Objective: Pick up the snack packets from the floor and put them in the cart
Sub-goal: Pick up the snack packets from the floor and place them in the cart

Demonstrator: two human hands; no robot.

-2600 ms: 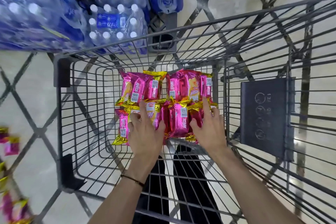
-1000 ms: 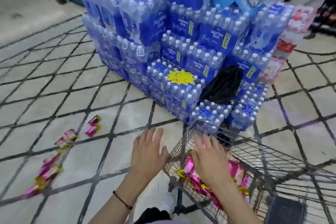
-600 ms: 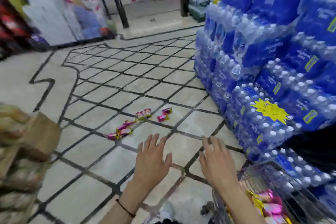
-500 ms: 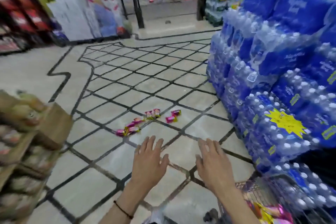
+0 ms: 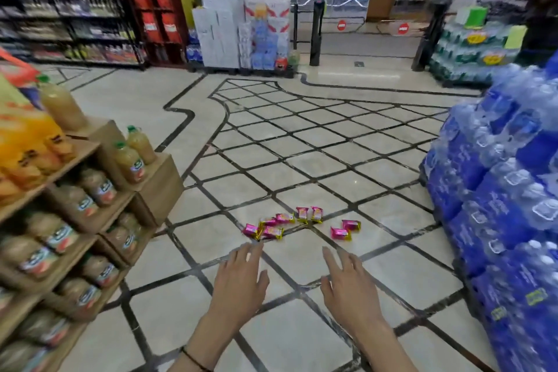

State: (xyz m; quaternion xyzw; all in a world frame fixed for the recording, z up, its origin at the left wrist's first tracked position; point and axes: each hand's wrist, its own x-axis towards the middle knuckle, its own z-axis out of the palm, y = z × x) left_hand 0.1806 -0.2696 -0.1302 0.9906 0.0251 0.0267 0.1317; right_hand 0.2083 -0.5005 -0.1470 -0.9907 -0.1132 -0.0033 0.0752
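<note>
Both of your hands are out in front of you, palms down, and neither one is holding anything. Your left hand (image 5: 241, 284) has its fingers spread and pretty much straight, and your right hand (image 5: 347, 287) is the same deal, fingers loose and fanned with the index one reaching furthest forward. They're well apart from each other and held up over the floor (image 5: 302, 341), which is cream tile with dark diagonal lines. The snack packets (image 5: 299, 222) are lying on that floor just ahead of your fingertips, pink wrappers with yellow ends. Looks like roughly eight, though a couple overlap so I can't swear to the count. Most of them sit in a loose row running across one of the dark lines, bunched up tighter at the left end, and then two more lie on their own a bit off to the right, touching or nearly touching each other. The left end of the row is the bit nearest your left hand. You've got a thin dark wristband (image 5: 194, 358) on your left wrist. On your left there's a wooden shelf (image 5: 75, 166) loaded with juice bottles (image 5: 129, 161), kinda blurry, and on your right a big stack of blue shrink-wrapped water packs (image 5: 498, 220). Way at the back are the entry gates (image 5: 317, 30) with little red no-entry signs.
</note>
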